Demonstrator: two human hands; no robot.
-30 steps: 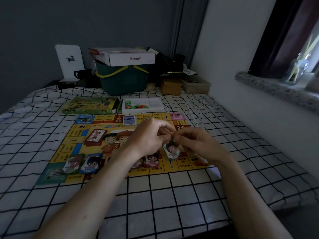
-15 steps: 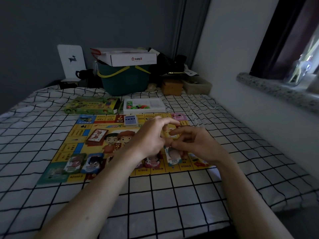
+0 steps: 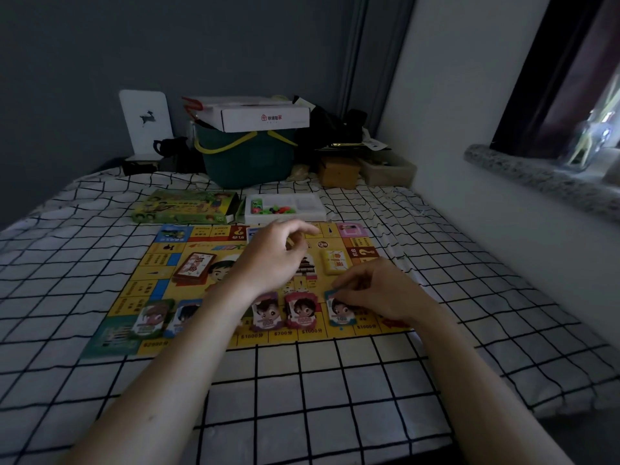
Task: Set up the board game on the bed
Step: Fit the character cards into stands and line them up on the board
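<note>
From my head view, the square cardboard game board point(image 3: 214, 260) lies flat on the checked bed point(image 3: 335, 397). Glossy character cards run along its six o'clock edge, and two card decks sit inside. My right hand point(image 3: 379, 293) pinches the blue-edged card point(image 3: 340, 312) at five o'clock; my left hand point(image 3: 275, 260) hovers loosely curled, holding nothing. The plastic tray of pieces point(image 3: 285, 208) at twelve o'clock looks untouched.

Place: home bedroom, dimly lit | Evidence: bed point(image 3: 335, 414) covered by a black-and-white checked sheet filled the view | 12 o'clock: green storage bin point(image 3: 246, 159) topped by a white carton point(image 3: 265, 117), against a dark grey wall | 2 o'clock: speckled stone windowsill point(image 3: 536, 177) under a window.
</note>
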